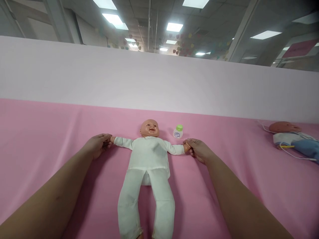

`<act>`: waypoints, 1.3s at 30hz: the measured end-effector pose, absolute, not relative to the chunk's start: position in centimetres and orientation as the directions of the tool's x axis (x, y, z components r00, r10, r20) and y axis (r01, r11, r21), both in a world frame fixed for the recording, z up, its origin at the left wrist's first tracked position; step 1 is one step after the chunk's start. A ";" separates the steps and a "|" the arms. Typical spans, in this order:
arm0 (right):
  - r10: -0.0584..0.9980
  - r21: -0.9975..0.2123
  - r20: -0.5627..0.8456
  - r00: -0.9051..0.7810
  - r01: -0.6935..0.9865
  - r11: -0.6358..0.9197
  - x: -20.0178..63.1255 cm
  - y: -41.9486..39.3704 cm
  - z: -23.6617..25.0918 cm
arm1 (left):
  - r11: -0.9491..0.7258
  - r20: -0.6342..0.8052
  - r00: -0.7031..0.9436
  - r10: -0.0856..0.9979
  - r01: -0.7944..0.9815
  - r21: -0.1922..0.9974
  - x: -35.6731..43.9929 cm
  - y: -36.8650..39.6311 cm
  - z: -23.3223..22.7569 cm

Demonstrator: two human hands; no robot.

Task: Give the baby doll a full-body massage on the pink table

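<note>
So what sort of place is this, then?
Perhaps an infant-care training room: a bald baby doll in white cloth clothes and a second doll in blue and white lie on a smooth pink cover, with bright rectangular ceiling lights beyond.

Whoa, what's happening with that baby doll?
A person is holding the baby doll by its hands: the left hand grips one and the right hand grips the other. The doll lies face up on a pink cover, dressed in white, arms stretched out to both sides. A small green-capped bottle is beside its head, and a second doll lies off at the right edge.
</note>
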State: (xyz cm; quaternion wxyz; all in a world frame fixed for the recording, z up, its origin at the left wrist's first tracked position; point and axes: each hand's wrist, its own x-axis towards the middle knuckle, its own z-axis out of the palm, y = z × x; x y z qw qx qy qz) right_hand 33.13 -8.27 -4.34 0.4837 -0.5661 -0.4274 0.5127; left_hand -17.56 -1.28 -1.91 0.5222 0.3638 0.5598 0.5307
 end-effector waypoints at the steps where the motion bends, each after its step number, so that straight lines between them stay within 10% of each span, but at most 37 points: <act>1: 0.977 -0.985 -0.173 0.126 -0.015 -0.173 33.0 -8.3 -4.3 | 0.176 -0.205 -0.198 0.959 -0.153 0.972 -17.5 -1.3 -1.9; 39: 0.978 -0.962 -0.200 -0.065 -0.177 -0.208 34.2 -8.8 -3.6 | 0.211 -0.259 -0.218 0.941 -0.222 0.952 -16.8 -1.2 -1.4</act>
